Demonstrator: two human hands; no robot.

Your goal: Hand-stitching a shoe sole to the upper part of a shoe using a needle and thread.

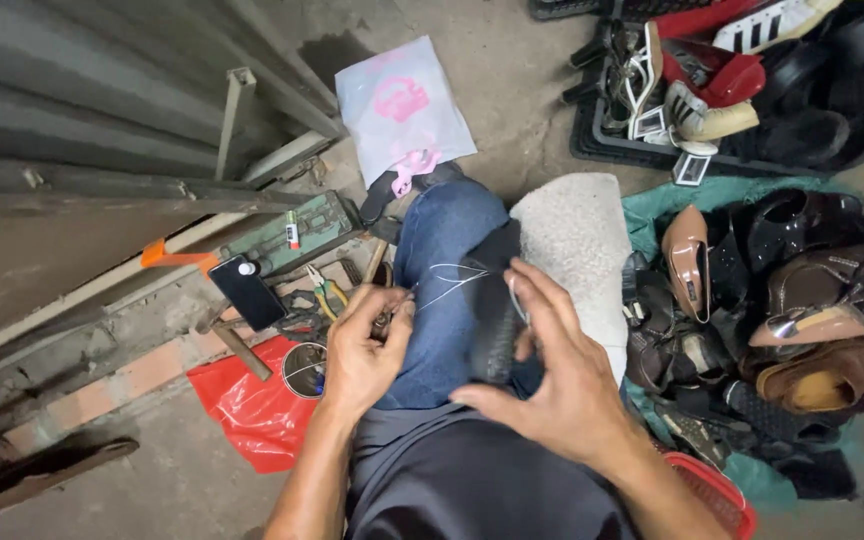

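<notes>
Lengthwise along the thigh, black shoe (495,310) rests under right hand (562,370)

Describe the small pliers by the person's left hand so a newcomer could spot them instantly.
Start at the green metal box lying against the wall. Just in front of it, between the black phone and the person's left hand, lie the pliers with green and yellow handles. Those bright handles set them apart from the dull hammer and other dark tools nearby.
</notes>
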